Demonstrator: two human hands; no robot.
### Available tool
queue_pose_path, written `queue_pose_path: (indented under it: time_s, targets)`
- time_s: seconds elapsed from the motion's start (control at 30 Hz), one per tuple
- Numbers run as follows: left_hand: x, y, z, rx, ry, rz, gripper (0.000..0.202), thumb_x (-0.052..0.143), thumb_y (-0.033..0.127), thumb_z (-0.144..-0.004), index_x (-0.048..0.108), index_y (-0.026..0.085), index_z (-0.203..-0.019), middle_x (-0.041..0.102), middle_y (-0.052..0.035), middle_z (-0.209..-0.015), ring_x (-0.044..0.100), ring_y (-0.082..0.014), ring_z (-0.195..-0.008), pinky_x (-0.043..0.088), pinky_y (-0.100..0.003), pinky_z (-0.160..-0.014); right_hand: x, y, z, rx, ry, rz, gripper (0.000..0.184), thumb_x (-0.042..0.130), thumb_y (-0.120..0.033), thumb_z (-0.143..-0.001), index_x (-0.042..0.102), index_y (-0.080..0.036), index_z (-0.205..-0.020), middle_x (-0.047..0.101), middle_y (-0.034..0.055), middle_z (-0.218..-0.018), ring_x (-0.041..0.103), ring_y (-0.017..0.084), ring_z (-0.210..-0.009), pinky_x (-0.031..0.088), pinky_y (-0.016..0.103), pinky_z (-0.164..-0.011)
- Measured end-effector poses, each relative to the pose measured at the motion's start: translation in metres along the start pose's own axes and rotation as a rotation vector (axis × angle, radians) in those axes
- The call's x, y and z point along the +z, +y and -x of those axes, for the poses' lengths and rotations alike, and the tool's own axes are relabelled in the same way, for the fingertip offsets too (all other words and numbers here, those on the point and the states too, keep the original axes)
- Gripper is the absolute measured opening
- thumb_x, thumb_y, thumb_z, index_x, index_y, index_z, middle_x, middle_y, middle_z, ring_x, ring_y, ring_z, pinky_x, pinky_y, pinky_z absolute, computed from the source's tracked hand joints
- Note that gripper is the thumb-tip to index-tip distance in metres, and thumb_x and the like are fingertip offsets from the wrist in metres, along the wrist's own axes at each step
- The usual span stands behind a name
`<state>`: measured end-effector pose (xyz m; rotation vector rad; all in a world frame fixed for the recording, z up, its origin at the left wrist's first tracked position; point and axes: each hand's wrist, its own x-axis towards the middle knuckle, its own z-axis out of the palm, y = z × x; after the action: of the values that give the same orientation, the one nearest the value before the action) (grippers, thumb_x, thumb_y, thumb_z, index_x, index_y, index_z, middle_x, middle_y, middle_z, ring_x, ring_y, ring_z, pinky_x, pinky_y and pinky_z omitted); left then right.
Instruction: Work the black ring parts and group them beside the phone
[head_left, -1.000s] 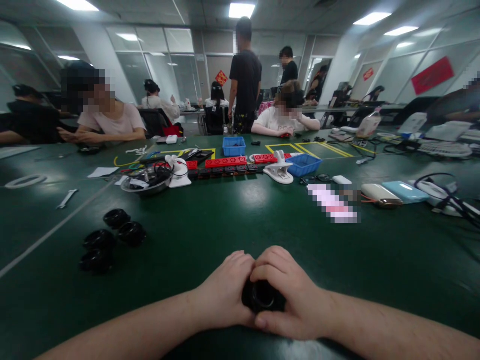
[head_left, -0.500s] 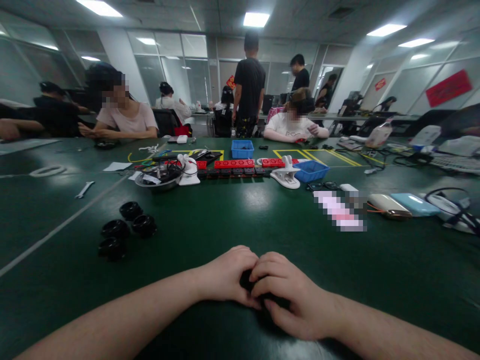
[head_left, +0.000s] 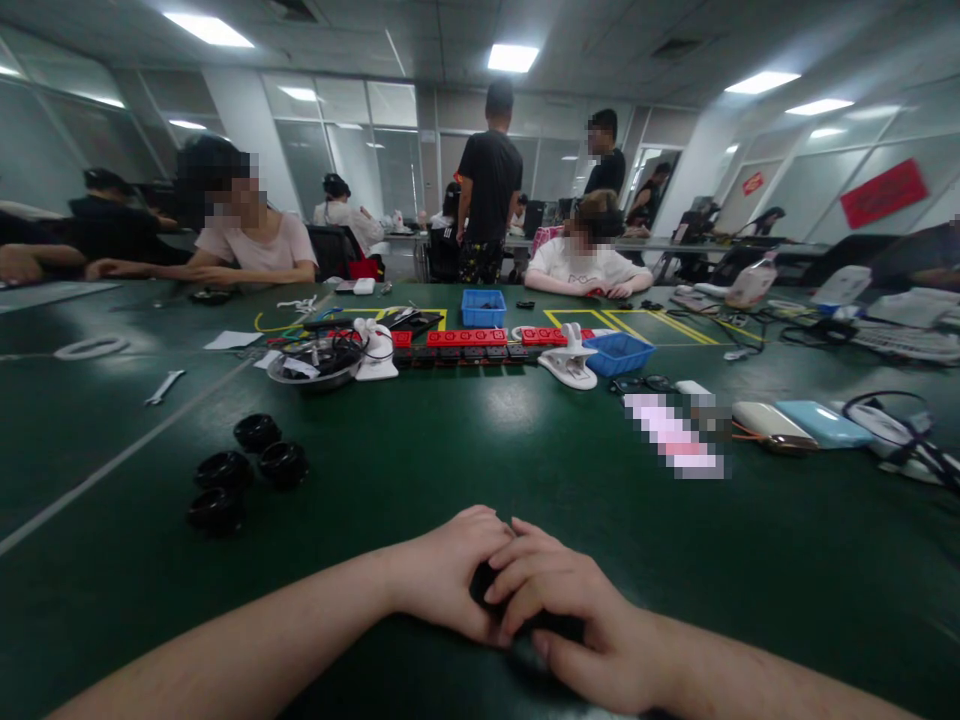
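Head view: left hand (head_left: 446, 580) wraps a black part (head_left: 482, 583), fingers curled round its far side. Right hand (head_left: 585, 625) holds the same part from the right, fingers bent and slightly spread, thumb nearer. Part sits between both hands' fingers, mostly covered; can't tell its full shape. Table (head_left: 420, 460) below fingers: smooth, dark green, shiny. Left of fingers, farther out: four glossy black cups (head_left: 283, 464), squat, round. Well beyond fingers: shiny round bowl (head_left: 311, 383), smooth white clips (head_left: 574, 365), red blocky power strip (head_left: 466, 339). Far left: slim metal wrench (head_left: 164, 388).
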<state>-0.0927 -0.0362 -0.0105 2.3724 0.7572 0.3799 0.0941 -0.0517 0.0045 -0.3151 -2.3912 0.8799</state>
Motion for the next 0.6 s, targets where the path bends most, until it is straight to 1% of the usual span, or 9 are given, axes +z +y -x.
queue_pose_path:
  time_s: [0.1, 0.17, 0.27, 0.33, 0.37, 0.43, 0.53, 0.6]
  targets:
    - [0.004, 0.000, 0.001, -0.012, 0.020, 0.001, 0.056, 0.075, 0.049, -0.055, 0.055, 0.021, -0.099, 0.059, -0.0019, -0.098, 0.053, -0.0240, -0.094, 0.028, -0.039, -0.096, -0.001, 0.000, 0.003, -0.048, 0.065, 0.044, 0.024, 0.047, -0.020, -0.076, 0.054, -0.018, -0.099, 0.060, 0.0052, -0.098, 0.052, 0.017, -0.103, 0.025, 0.040, -0.102]
    - [0.010, 0.000, 0.001, -0.043, 0.038, -0.013, 0.061, 0.075, 0.050, -0.052, 0.054, 0.021, -0.100, 0.058, -0.0027, -0.099, 0.052, -0.0258, -0.096, 0.027, -0.043, -0.098, 0.001, 0.002, 0.006, -0.051, 0.128, 0.079, 0.027, 0.050, -0.027, -0.078, 0.051, -0.019, -0.104, 0.057, 0.0062, -0.099, 0.051, 0.018, -0.099, 0.031, 0.040, -0.098]
    - [0.020, 0.000, 0.000, -0.116, 0.071, -0.034, 0.064, 0.077, 0.048, -0.050, 0.051, 0.020, -0.101, 0.057, -0.0049, -0.103, 0.052, -0.0273, -0.097, 0.025, -0.046, -0.100, 0.006, 0.006, 0.008, 0.026, 0.189, 0.124, 0.037, 0.055, -0.040, -0.077, 0.049, -0.018, -0.106, 0.053, 0.0073, -0.097, 0.050, 0.019, -0.092, 0.041, 0.037, -0.084]
    - [0.025, 0.000, -0.001, -0.168, 0.089, -0.043, 0.061, 0.076, 0.044, -0.052, 0.050, 0.019, -0.101, 0.057, -0.0054, -0.104, 0.053, -0.0261, -0.097, 0.024, -0.047, -0.101, 0.009, 0.009, 0.009, 0.071, 0.202, 0.152, 0.043, 0.058, -0.045, -0.075, 0.048, -0.017, -0.106, 0.052, 0.0077, -0.096, 0.049, 0.019, -0.088, 0.042, 0.035, -0.078]
    - [0.027, 0.000, -0.002, -0.186, 0.094, -0.047, 0.059, 0.076, 0.042, -0.053, 0.050, 0.019, -0.101, 0.057, -0.0052, -0.102, 0.053, -0.0253, -0.096, 0.023, -0.047, -0.102, 0.010, 0.010, 0.009, 0.091, 0.195, 0.167, 0.043, 0.059, -0.045, -0.074, 0.049, -0.017, -0.104, 0.052, 0.0077, -0.096, 0.048, 0.019, -0.087, 0.042, 0.035, -0.077]
    - [0.028, 0.000, -0.002, -0.198, 0.094, -0.054, 0.055, 0.075, 0.041, -0.055, 0.051, 0.019, -0.099, 0.058, -0.0043, -0.098, 0.054, -0.0241, -0.093, 0.023, -0.046, -0.103, 0.010, 0.011, 0.009, 0.126, 0.172, 0.189, 0.035, 0.058, -0.041, -0.075, 0.051, -0.017, -0.098, 0.052, 0.0072, -0.093, 0.048, 0.019, -0.084, 0.042, 0.034, -0.075]
    - [0.028, -0.001, -0.003, -0.188, 0.079, -0.065, 0.051, 0.074, 0.044, -0.056, 0.051, 0.019, -0.094, 0.058, -0.0031, -0.093, 0.054, -0.0242, -0.091, 0.024, -0.046, -0.102, 0.009, 0.011, 0.009, 0.169, 0.145, 0.192, 0.022, 0.056, -0.033, -0.075, 0.053, -0.017, -0.090, 0.053, 0.0064, -0.089, 0.047, 0.018, -0.081, 0.041, 0.033, -0.072]
    - [0.026, -0.002, -0.004, -0.184, 0.062, -0.065, 0.051, 0.074, 0.046, -0.056, 0.051, 0.020, -0.094, 0.058, -0.0032, -0.093, 0.054, -0.0249, -0.091, 0.025, -0.047, -0.101, 0.007, 0.010, 0.008, 0.167, 0.129, 0.178, 0.020, 0.055, -0.029, -0.074, 0.053, -0.017, -0.090, 0.053, 0.0064, -0.090, 0.047, 0.018, -0.082, 0.041, 0.032, -0.072]
